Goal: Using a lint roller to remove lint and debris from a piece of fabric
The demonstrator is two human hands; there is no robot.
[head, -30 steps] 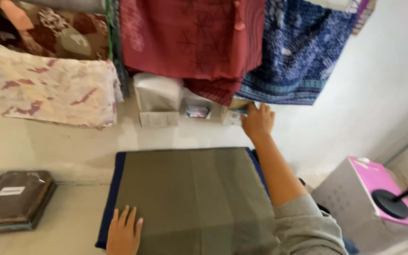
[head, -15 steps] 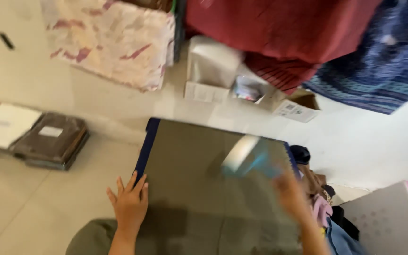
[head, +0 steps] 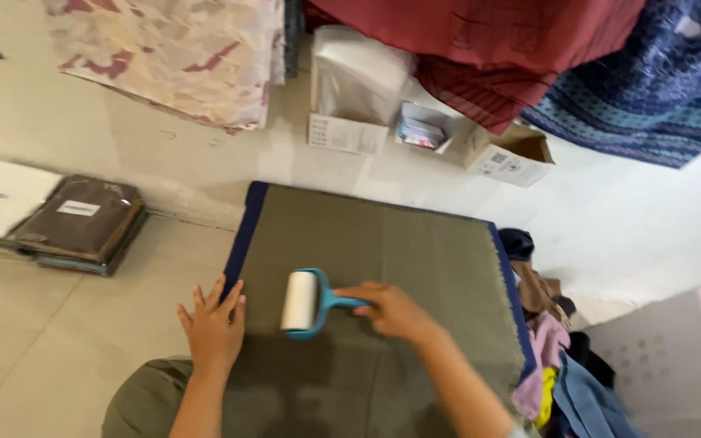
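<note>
The right hand (head: pixel 391 310), which a second ago was reaching toward the small boxes by the wall, is now gripping the blue-handled lint roller with its white drum (head: pixel 302 302) on the folded olive-green cloth (head: pixel 415 268), so rolling is beginning; the left hand (head: pixel 214 322) is pressing flat, fingers spread, on the cloth's near-left edge.

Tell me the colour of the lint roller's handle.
The lint roller has a bright blue handle and frame, with a white roll; the right hand grips it. Seen in the head view.

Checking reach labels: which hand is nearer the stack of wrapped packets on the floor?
Left. The left hand lies flat at the olive cloth's near edge, toward the stack of packets; the right hand holds the lint roller, farther away.
</note>
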